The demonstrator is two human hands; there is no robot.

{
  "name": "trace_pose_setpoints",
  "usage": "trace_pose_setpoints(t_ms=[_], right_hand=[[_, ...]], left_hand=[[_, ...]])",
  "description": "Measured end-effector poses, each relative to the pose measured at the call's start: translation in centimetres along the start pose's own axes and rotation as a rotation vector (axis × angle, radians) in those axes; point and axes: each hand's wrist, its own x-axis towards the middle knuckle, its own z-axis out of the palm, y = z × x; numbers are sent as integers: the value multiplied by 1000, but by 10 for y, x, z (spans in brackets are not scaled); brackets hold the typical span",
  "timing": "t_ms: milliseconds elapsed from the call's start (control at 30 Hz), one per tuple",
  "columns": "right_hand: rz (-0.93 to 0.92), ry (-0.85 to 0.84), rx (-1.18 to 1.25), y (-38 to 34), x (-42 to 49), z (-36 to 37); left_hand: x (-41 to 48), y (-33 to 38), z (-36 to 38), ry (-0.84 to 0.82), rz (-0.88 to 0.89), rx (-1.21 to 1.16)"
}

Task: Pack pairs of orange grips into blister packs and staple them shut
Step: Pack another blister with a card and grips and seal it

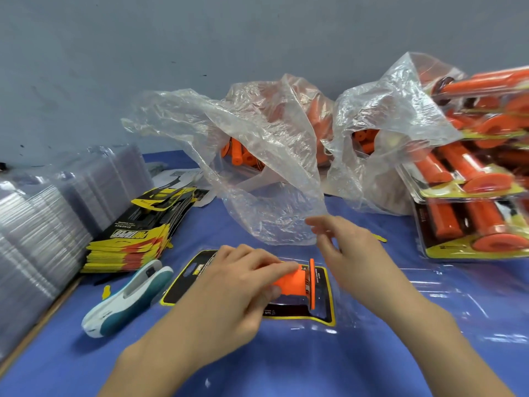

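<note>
Left hand (240,285) worked low over the near middle of the bench (65,368), fingers and thumb curled round the barrel of one orange grip (294,282), flange end pointing right. Grip lay over the printed card of an opened blister pack (183,285); could not tell whether it was seated in its cavity. Right hand (352,253) hovered just beyond the flange, fingers apart and slack, holding nothing. Stapler (128,299) lay toward the left edge, bags of loose grips (272,173) along the back edge, finished packs (472,196) piled at the right edge. Risks, as judged: nothing pinned the pack, so pressing the grip home could skid it across the bench. A crooked flange would keep the lid from closing flush for stapling.
</note>
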Motion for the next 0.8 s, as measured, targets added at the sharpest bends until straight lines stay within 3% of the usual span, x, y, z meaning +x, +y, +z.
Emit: trace_pose_setpoints(t_ms=[100, 167, 533, 633, 800], right_hand=[[-50, -115, -364, 7, -1, 9], [-42, -161, -474, 11, -2, 12], [-72, -212, -547, 15, -8, 17], [-90, -211, -562, 15, -10, 16], [-95, -187, -542, 17, -15, 13]], left_hand=[[1, 3, 5, -1, 6, 14], [2, 4, 8, 0, 12, 21], [-4, 3, 22, -63, 25, -120], [-9, 2, 25, 24, 44, -177], [-24, 8, 33, 318, 119, -35]])
